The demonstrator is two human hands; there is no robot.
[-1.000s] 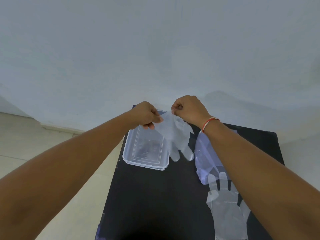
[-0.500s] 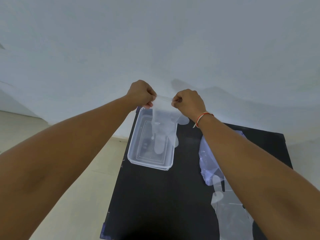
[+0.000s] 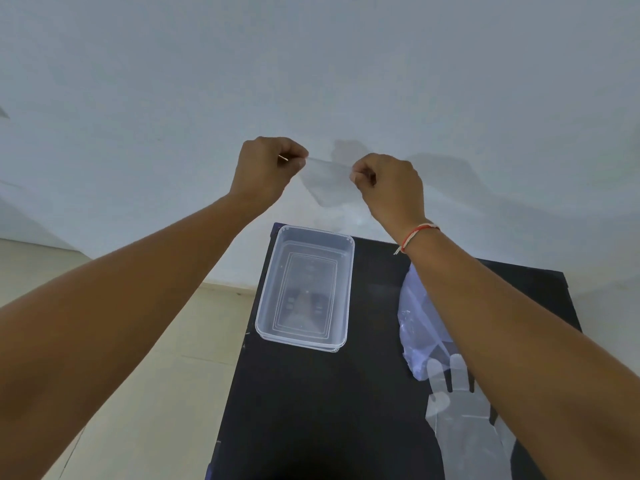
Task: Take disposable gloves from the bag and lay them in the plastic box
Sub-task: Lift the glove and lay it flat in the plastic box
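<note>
I hold a clear disposable glove (image 3: 329, 181) stretched between both hands, high in the air beyond the far end of the box. My left hand (image 3: 268, 168) pinches its left cuff corner and my right hand (image 3: 389, 187) pinches the right one. The glove is faint against the white wall and hangs down. Below it, the clear plastic box (image 3: 266, 299) lies on the black table (image 3: 329, 410) with nothing loose visible inside. The crumpled clear bag (image 3: 415, 327) lies right of the box, partly under my right forearm. Another flat glove (image 3: 460, 427) rests on the table near me.
The black table stands against a white wall (image 3: 311, 64). Its left edge drops to a pale tiled floor (image 3: 156, 393). My right wrist wears a red and white thread band (image 3: 417, 233).
Both hands have risen and moved away from me with the glove, from just over the box to well above its far end. The glove now hangs against the wall.
</note>
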